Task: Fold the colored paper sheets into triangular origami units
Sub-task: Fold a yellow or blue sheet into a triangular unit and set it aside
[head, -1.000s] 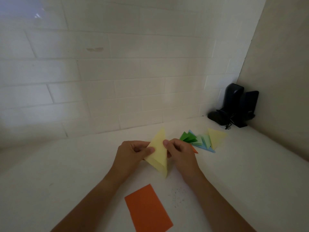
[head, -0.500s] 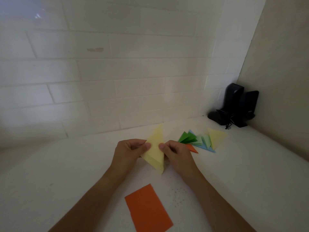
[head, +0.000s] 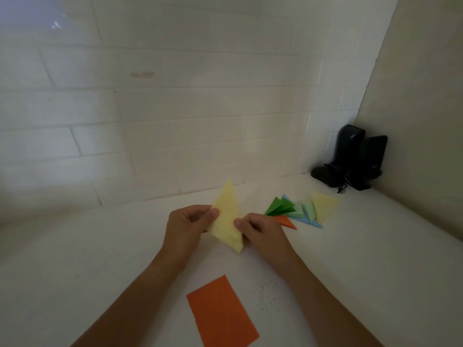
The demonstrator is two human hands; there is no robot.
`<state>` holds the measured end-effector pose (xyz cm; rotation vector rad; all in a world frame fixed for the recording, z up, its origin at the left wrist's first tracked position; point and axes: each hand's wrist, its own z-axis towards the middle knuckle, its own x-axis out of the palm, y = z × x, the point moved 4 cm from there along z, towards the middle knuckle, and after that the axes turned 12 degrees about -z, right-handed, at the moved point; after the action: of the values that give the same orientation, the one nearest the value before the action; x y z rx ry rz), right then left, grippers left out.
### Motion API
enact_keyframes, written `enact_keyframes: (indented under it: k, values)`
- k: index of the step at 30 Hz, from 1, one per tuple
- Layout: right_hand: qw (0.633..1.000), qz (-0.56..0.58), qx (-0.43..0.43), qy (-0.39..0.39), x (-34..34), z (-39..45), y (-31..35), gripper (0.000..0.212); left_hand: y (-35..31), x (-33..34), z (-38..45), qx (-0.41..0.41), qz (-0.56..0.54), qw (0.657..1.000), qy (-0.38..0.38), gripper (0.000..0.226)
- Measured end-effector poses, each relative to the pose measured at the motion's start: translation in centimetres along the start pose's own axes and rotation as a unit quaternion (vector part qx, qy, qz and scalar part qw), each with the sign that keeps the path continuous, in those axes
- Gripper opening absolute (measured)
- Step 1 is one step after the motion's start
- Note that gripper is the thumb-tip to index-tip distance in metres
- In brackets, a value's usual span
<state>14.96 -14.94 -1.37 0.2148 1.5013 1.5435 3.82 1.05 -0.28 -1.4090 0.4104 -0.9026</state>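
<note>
Both hands pinch the yellow paper (head: 226, 217), raised just over the table (head: 75, 259): left hand (head: 186, 225) at its left edge, right hand (head: 261, 232) at its right. Light, thin, creases easily; best gripped at edges. One flat orange sheet (head: 221, 313) waits nearby. Finished units (head: 300, 209) overlap; roughly six, count uncertain.

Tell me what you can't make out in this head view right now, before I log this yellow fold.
- Folded yellow paper piece: its side edges are covered by the left hand and right hand, which pinch it.
- Pile of folded paper triangles: they overlap, so no sure count.
- Flat orange paper sheet: near corner cut off by the bottom edge.
- Black objects in the corner: too dark to identify.
</note>
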Motion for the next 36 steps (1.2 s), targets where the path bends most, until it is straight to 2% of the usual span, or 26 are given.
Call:
enact_keyframes:
  k: [5, 10, 19, 23, 27, 33, 36]
  values:
    - [1.000, -0.006, 0.001, -0.006, -0.1, 0.1, -0.1, 0.034, 0.1, 0.0, -0.1, 0.000, 0.011, 1.000, -0.001, 0.014]
    - [1.000, -0.008, -0.007, 0.023, 0.2, 0.0, 0.2, 0.027, 0.0, -0.4, 0.1, 0.009, 0.002, 1.000, -0.022, 0.015]
    - [0.999, -0.044, 0.001, 0.026, 0.2, -0.1, 0.4, 0.026, -0.2, -0.7, 0.2, 0.023, -0.004, 0.999, -0.045, 0.010]
    - [0.999, -0.051, 0.003, 0.011, 0.1, -0.2, 0.5, 0.028, -0.1, -0.6, 0.2, 0.018, -0.005, 0.999, -0.050, 0.010]
    - [1.000, -0.029, -0.007, 0.002, -0.1, -0.3, 0.7, 0.021, 0.1, -0.9, 0.3, 0.003, -0.030, 0.997, -0.071, 0.010]
    - [0.998, -0.008, 0.008, -0.059, -0.6, -0.3, 0.5, 0.018, 0.6, -0.5, 0.3, -0.044, 0.012, 0.999, -0.029, 0.011]
    - [0.998, -0.022, 0.005, -0.059, -0.7, -0.4, 0.7, 0.019, 0.3, 0.0, 0.0, -0.040, 0.032, 0.999, -0.004, 0.013]
